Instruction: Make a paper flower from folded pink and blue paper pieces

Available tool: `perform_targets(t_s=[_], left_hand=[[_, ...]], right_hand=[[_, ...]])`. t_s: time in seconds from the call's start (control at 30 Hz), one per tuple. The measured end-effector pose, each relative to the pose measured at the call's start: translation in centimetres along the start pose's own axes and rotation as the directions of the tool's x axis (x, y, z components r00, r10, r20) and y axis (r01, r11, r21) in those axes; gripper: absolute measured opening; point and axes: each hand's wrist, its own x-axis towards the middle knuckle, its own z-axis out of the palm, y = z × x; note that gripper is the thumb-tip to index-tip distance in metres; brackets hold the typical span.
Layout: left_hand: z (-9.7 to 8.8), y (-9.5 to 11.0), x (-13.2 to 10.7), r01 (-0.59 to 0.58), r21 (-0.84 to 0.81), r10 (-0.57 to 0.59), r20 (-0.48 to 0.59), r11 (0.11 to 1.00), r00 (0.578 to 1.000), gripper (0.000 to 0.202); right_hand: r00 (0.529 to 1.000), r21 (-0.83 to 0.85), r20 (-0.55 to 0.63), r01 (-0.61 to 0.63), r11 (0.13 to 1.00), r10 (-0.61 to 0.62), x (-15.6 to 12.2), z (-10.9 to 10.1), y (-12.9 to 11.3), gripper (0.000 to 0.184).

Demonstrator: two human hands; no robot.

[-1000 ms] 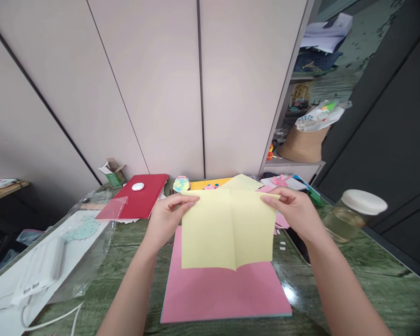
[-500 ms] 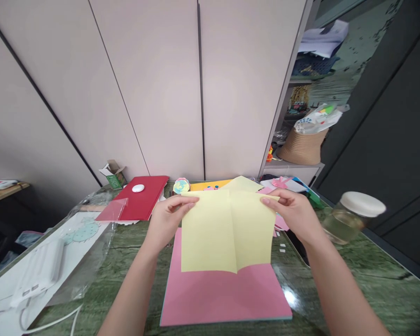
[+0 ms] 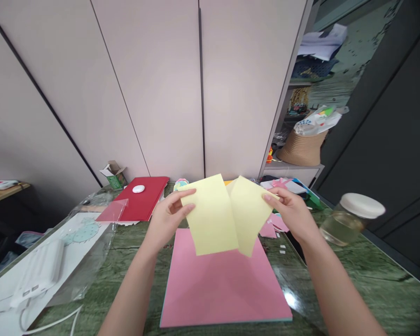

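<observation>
I hold a pale yellow sheet of paper [image 3: 217, 217] in the air above a pink sheet [image 3: 224, 284] that lies flat on the green marble table [image 3: 371, 289]. The yellow sheet has a crease down its middle and its two halves swing apart at the bottom. My left hand [image 3: 168, 217] pinches the top left corner. My right hand [image 3: 294, 212] pinches the top right corner. Both hands are closed on the paper.
A glass jar with a white lid [image 3: 350, 217] stands at the right. A red folder [image 3: 140, 198] with a small white object lies at the back left. A white power strip [image 3: 38, 273] and clear plastic wrap [image 3: 87, 252] lie at the left. Coloured paper scraps [image 3: 276, 224] sit behind.
The yellow sheet has been lifted and its two halves have bent apart along the centre crease, uncovering more of the pink sheet. My hands have stayed on the top corners.
</observation>
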Motion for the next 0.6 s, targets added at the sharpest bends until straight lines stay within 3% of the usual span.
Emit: perform_targets(t_s=[0.13, 0.2, 0.3, 0.43, 0.6], left_hand=[[0.4, 0.2, -0.1, -0.002, -0.021, 0.004, 0.077, 1.0, 0.997, 0.051], [0.4, 0.1, 0.0, -0.027, 0.025, 0.025, 0.07, 0.999, 0.997, 0.042], [0.4, -0.2, 0.0, -0.038, 0.054, 0.037, 0.026, 0.998, 0.999, 0.023], [0.5, -0.2, 0.0, -0.031, 0.002, 0.031, -0.009, 1.0, 0.999, 0.025], [0.9, 0.2, -0.2, -0.094, 0.002, 0.094, -0.004, 0.996, 0.996, 0.037]], right_hand=[[1.0, 0.055, 0.01, -0.002, 0.999, 0.002, 0.1, 0.3, 0.1, 0.021], [0.999, 0.127, 0.026, -0.036, 0.991, 0.033, 0.1, 0.5, 0.1, 0.02], [0.994, 0.302, 0.099, -0.074, 0.95, 0.046, 0.1, 0.7, -0.2, 0.035], [0.986, 0.468, 0.166, -0.08, 0.88, 0.001, 0.1, 1.1, -0.1, 0.04], [0.997, 0.462, 0.062, -0.063, 0.884, 0.039, 0.1, 1.9, 0.4, 0.026]])
